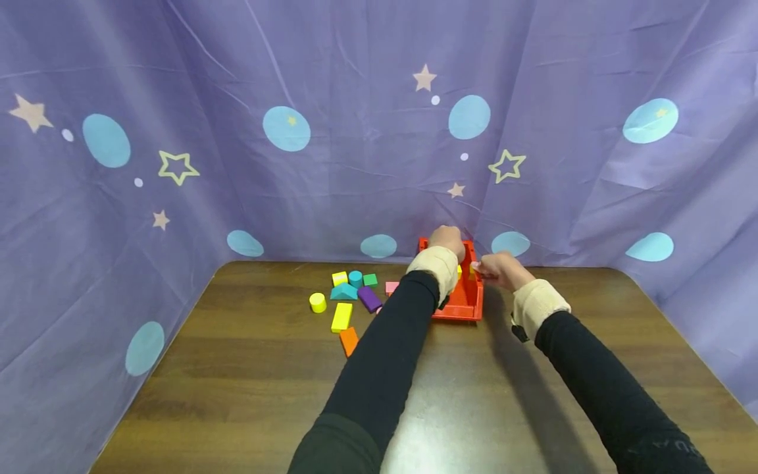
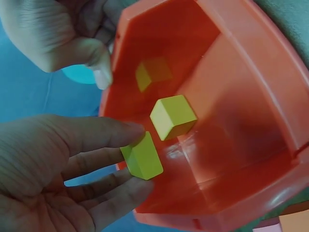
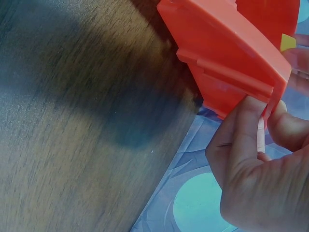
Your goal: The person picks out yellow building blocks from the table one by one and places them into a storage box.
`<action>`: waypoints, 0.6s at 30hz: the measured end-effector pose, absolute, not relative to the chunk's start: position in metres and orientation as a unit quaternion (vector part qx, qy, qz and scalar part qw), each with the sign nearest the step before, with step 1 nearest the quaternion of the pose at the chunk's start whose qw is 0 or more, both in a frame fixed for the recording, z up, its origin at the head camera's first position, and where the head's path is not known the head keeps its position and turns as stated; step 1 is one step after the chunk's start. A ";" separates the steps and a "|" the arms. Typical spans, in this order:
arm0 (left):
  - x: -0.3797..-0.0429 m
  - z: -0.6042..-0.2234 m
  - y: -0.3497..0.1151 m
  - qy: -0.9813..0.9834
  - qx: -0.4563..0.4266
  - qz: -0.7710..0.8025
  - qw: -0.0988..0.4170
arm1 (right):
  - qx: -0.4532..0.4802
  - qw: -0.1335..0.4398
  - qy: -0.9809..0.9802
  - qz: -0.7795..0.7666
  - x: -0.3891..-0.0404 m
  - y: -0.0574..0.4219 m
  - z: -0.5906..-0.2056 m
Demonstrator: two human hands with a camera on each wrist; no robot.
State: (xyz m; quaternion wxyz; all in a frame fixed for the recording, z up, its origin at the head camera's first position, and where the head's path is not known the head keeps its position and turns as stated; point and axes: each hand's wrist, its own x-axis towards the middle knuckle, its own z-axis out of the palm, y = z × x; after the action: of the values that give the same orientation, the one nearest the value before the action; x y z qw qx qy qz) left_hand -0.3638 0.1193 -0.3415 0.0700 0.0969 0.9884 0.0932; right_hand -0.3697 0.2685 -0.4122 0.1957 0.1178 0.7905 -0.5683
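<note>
A red plastic bin (image 1: 470,309) stands at the back of the table, right of centre. Inside it, my left hand (image 1: 448,241) pinches a yellow block (image 2: 145,157) between thumb and fingers, as the left wrist view shows. Close beside that block is a yellow cube (image 2: 174,116) in the bin, and the red wall behind mirrors it faintly. My right hand (image 1: 503,270) grips the bin's right edge, with the thumb (image 3: 287,128) on one side of the rim and curled fingers on the other.
Left of the bin lie several loose blocks, among them a purple block (image 1: 370,299), a blue triangle (image 1: 344,291), a yellow cylinder (image 1: 317,303) and an orange block (image 1: 349,341). My left forearm covers part of this area. A purple curtain (image 1: 367,131) hangs behind the wooden table (image 1: 237,382).
</note>
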 end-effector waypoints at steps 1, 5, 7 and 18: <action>-0.364 -0.344 0.119 0.989 0.095 0.094 0.070 | 0.120 0.192 0.794 -0.564 -0.368 0.267 -0.411; -0.366 -0.351 0.118 0.988 0.079 0.104 0.077 | 0.136 0.180 0.810 -0.541 -0.350 0.256 -0.394; -0.368 -0.355 0.118 0.988 0.073 0.109 0.079 | 0.132 0.180 0.810 -0.542 -0.343 0.253 -0.388; -0.373 -0.366 0.117 0.991 0.064 0.101 0.066 | 0.139 0.179 0.807 -0.546 -0.335 0.246 -0.380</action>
State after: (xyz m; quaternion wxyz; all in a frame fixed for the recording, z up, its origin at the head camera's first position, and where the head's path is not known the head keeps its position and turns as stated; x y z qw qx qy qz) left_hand -0.3730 0.1172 -0.3659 0.0658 0.0642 0.9906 0.1009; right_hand -0.3352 0.2465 -0.3799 0.1794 0.1393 0.8066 -0.5458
